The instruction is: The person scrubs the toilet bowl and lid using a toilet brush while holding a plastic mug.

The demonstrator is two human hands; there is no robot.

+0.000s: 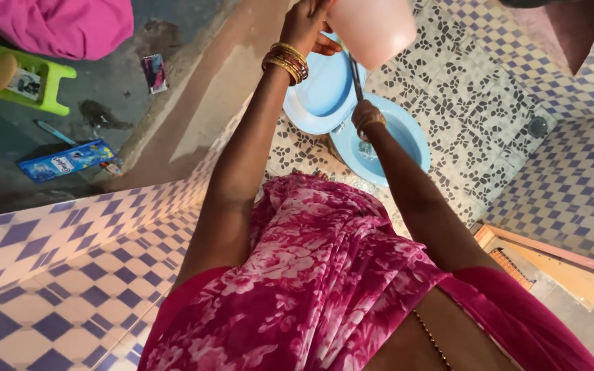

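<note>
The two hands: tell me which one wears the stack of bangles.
The left hand, raised to the pink bucket, wears the gold and red bangles at its wrist. The right hand, gripping the dark brush handle over the blue toilet bowl, shows none.

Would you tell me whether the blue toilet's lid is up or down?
Up: the lid is raised behind the open bowl, where the right hand works a brush.

Person seen from above: bare arms; stacked gold and red bangles [286, 62] on the left wrist; pink floral sari [311, 275] over a plain magenta blouse [510, 309]; thin beaded chain [429, 335] near right.
</note>
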